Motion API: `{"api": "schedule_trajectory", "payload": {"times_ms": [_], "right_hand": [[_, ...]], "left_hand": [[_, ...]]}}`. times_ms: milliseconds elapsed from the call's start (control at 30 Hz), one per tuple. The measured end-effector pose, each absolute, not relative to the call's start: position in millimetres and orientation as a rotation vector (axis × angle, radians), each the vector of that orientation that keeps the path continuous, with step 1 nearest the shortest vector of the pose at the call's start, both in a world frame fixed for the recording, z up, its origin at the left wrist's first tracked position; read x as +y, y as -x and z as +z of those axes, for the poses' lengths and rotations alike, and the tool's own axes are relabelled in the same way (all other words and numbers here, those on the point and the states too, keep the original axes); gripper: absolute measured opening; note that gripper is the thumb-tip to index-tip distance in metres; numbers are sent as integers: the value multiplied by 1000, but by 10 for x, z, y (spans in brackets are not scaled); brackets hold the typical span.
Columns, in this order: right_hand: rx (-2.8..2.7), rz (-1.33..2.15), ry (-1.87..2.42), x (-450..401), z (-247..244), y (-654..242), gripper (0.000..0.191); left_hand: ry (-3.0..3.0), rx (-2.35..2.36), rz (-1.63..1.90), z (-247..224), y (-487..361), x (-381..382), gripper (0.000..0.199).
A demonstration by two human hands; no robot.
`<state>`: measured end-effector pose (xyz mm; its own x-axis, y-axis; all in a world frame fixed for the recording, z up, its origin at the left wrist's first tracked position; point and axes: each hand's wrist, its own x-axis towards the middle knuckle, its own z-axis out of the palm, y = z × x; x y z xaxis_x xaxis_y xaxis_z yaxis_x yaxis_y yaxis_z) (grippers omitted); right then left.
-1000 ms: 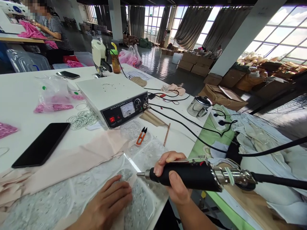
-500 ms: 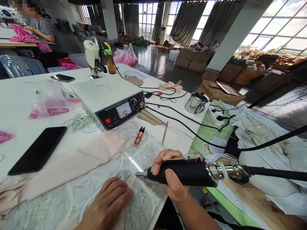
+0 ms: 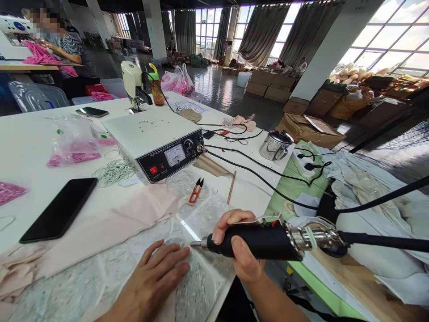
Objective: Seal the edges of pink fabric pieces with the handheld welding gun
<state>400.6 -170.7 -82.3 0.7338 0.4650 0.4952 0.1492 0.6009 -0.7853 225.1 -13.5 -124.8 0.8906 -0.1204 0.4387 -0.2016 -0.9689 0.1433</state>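
The left hand (image 3: 157,277) lies palm down, its grip flattened, fingers loosely spread, pinching nothing that I can see; it seems to steady a pale pink strip of thin cloth (image 3: 170,308), which shows beside the wrist, on a glossy grey marbled mat (image 3: 204,286); the right hand (image 3: 248,266) has its grip wrapped round a black cylindrical handpiece (image 3: 268,241), held near level, presumably for aim, its metal tip (image 3: 200,243) just beside the left fingertips; beyond, orange-handled snips (image 3: 195,193) lie within easy reach; farther back on the white tabletop (image 3: 251,192), a white box with a black front panel (image 3: 170,154) faces this way, probably for reading its dial; its Chinese lettering is too small for me to read surely.
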Motion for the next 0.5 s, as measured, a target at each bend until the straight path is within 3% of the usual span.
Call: {"api": "schedule_trajectory", "payload": {"times_ms": [500], "right_hand": [[-684,212,912,-1748,-730,-3962,18]], "left_hand": [[-2770,-209,290,-1173,-2288,21,24]]}}
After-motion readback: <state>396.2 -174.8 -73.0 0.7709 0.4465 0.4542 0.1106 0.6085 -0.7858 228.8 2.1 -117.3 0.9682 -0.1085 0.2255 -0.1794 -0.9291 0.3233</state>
